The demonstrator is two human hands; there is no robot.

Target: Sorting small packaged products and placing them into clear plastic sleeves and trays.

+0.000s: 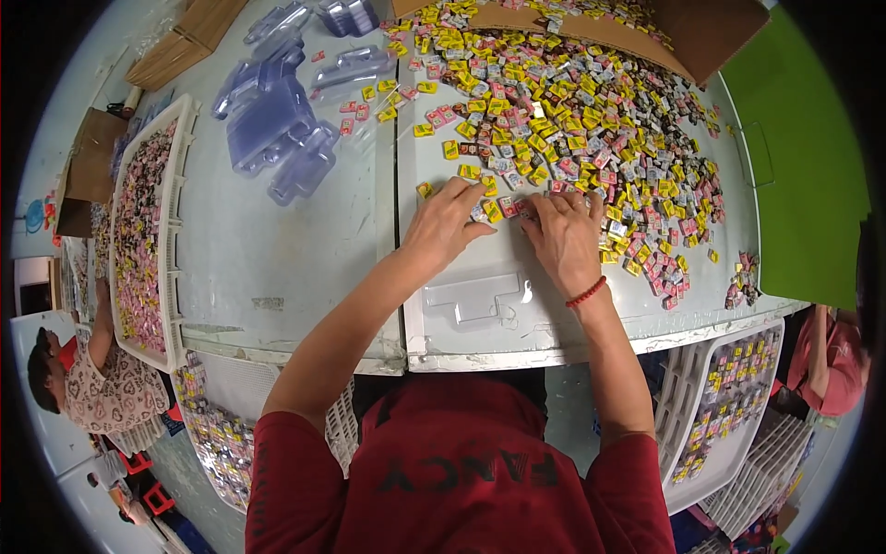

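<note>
A wide heap of tiny wrapped packets, yellow, pink, white and dark, covers the right table. Both my hands are at its near edge. My left hand has its fingers stretched forward and its thumb apart, beside a small yellow packet. Bent over the heap's edge, my right hand has its fingers apart; the fingertips touch packets and are partly hidden among them. A pink packet lies between the two hands. Just below them, a clear plastic tray with a stepped outline rests on the table.
Clear plastic shells are piled on the left table, beyond a seam. A white crate full of packets stands at its left. Below the right table edge, a white basket holds filled packs. An open carton is behind the heap. People work at both sides.
</note>
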